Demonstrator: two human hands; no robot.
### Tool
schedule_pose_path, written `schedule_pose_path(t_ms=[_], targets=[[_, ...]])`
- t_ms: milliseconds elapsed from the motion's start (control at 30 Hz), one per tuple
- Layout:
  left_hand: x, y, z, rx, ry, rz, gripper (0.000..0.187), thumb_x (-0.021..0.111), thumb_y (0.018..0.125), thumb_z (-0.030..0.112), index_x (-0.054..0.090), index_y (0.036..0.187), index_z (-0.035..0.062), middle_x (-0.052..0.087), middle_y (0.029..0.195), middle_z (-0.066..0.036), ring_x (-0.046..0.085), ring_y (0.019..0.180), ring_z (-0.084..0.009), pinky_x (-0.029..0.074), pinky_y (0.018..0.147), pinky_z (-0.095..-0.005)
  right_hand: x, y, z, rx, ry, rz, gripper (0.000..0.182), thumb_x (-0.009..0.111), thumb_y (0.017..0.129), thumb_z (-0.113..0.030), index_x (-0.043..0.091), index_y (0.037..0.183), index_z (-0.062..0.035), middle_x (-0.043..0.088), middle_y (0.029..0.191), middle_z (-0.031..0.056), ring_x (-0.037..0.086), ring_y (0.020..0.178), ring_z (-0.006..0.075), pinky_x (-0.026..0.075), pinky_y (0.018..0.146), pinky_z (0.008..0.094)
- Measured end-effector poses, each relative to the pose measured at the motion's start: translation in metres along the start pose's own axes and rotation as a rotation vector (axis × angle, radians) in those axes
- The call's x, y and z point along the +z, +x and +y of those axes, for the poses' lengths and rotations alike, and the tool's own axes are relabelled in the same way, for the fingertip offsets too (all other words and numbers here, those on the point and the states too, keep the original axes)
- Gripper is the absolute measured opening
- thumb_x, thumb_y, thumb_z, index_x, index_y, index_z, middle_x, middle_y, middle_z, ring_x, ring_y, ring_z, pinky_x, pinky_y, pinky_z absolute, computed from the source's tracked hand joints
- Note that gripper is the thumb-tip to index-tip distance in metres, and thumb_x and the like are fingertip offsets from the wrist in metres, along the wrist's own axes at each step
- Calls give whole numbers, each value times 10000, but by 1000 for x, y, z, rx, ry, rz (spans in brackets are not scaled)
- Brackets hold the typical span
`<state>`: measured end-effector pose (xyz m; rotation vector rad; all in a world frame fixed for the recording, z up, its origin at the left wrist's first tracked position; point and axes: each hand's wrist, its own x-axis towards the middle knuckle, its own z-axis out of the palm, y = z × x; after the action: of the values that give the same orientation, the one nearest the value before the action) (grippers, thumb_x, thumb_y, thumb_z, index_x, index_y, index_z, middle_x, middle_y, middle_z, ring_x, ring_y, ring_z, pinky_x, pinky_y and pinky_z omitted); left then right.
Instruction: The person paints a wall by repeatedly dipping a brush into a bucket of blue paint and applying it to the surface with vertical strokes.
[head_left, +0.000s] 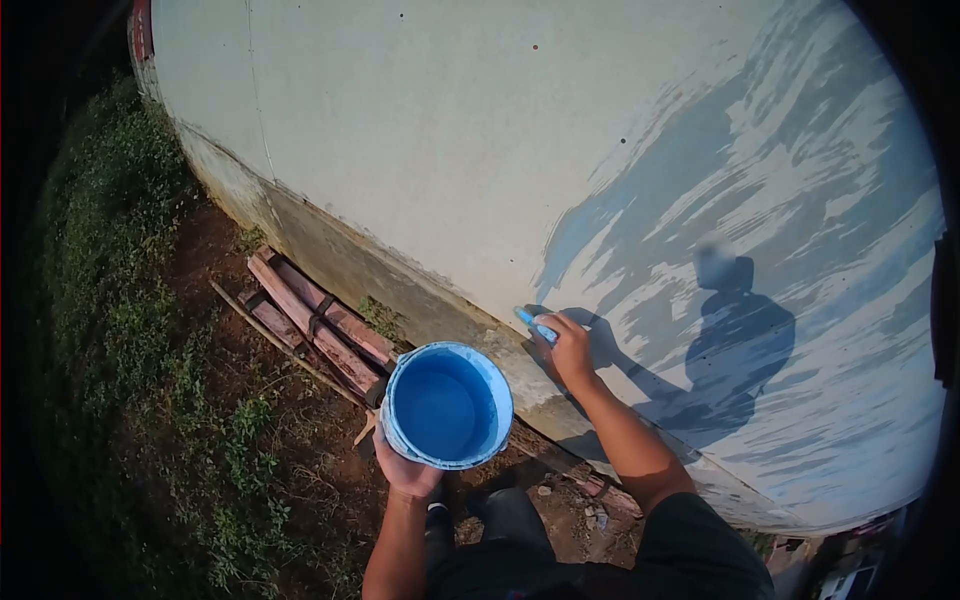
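Observation:
My left hand (405, 465) holds a blue bucket (447, 405) from below and its near side, with blue paint inside. My right hand (566, 346) is closed round a blue-smeared brush (537, 325), whose tip is at the lower part of the pale wall (420, 130), right of the bucket. Streaky blue-grey paint (660, 200) covers much of the wall's right side, with bare pale patches between the strokes. The brush's bristles are too small to make out clearly.
Reddish timber pieces (325, 318) and a thin stick (285, 345) lie along the wall's base, left of the bucket. Green plants (120, 200) grow on the left. Small rubble (597, 517) lies near my feet. My shadow falls on the wall.

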<state>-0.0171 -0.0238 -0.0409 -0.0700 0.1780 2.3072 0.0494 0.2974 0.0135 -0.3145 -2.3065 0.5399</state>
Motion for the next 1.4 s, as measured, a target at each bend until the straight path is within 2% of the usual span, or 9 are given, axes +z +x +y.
schedule_pose_path(t_ms=[133, 367, 633, 867, 1033, 1133, 1200, 1267, 1400], targets=[[-3, 0, 3, -23, -9, -22, 726, 437, 1112, 623, 505, 1606, 95, 554, 1609, -156, 556, 1446, -373, 478, 1204, -576, -19, 10, 7, 31, -32, 28, 191, 821, 928, -53, 760, 1099, 5, 760, 1049, 197, 752, 920, 412, 605, 772, 421], [-4, 0, -2, 32, 59, -2, 726, 407, 1119, 623, 515, 1601, 91, 561, 1609, -159, 564, 1437, -371, 474, 1210, -550, -120, 53, -73, -231, -257, 633, 210, 830, 914, 17, 748, 1104, 52, 783, 1090, 195, 779, 968, 361, 627, 829, 431], [2, -3, -15, -35, -8, -13, 722, 461, 1102, 610, 510, 1603, 92, 546, 1620, -157, 546, 1456, -379, 462, 1216, -588, -49, -6, -12, -92, -135, 87, 204, 841, 882, 28, 754, 1066, 21, 767, 1078, 177, 767, 944, 374, 627, 824, 422], [-2, -5, -19, -95, 16, -22, 751, 471, 1083, 625, 492, 1625, 106, 524, 1646, -156, 522, 1485, -382, 436, 1235, -594, -110, -7, -50, -266, -314, 491, 196, 835, 878, 36, 771, 1064, 39, 759, 1057, 195, 766, 931, 388, 620, 801, 423], [2, -7, -23, -99, -10, 3, 725, 464, 1095, 597, 492, 1614, 92, 521, 1639, -167, 528, 1472, -387, 446, 1226, -595, -40, -60, 12, -110, -255, -34, 228, 831, 882, 4, 776, 1101, -26, 748, 1139, 149, 753, 1020, 361, 624, 848, 431], [3, -6, -22, -124, -3, -1, 718, 449, 1101, 598, 498, 1610, 94, 528, 1631, -168, 536, 1464, -386, 452, 1221, -595, -50, -34, 19, -5, -256, -128, 223, 820, 892, -13, 775, 1110, -33, 745, 1166, 137, 740, 1068, 356, 618, 873, 426], [0, -4, -20, -121, 81, 21, 787, 472, 1069, 665, 492, 1639, 123, 517, 1660, -152, 510, 1500, -387, 424, 1242, -595, -68, -3, -2, -8, -188, -7, 237, 830, 876, 4, 769, 1103, -26, 737, 1110, 142, 747, 1023, 362, 621, 840, 444], [-2, -7, -20, -123, 66, -2, 785, 464, 1072, 664, 492, 1639, 122, 522, 1656, -153, 518, 1494, -385, 429, 1239, -590, -90, 21, -34, -295, -222, 338, 250, 842, 860, 20, 765, 1094, -23, 725, 1063, 145, 747, 971, 362, 618, 801, 457], [-2, -3, -23, -117, 34, 17, 783, 437, 1079, 663, 493, 1638, 118, 532, 1648, -156, 539, 1475, -386, 443, 1230, -573, -89, -1, -51, -320, -329, 456, 274, 846, 832, 46, 763, 1085, -18, 719, 1048, 151, 749, 949, 359, 617, 774, 459]])
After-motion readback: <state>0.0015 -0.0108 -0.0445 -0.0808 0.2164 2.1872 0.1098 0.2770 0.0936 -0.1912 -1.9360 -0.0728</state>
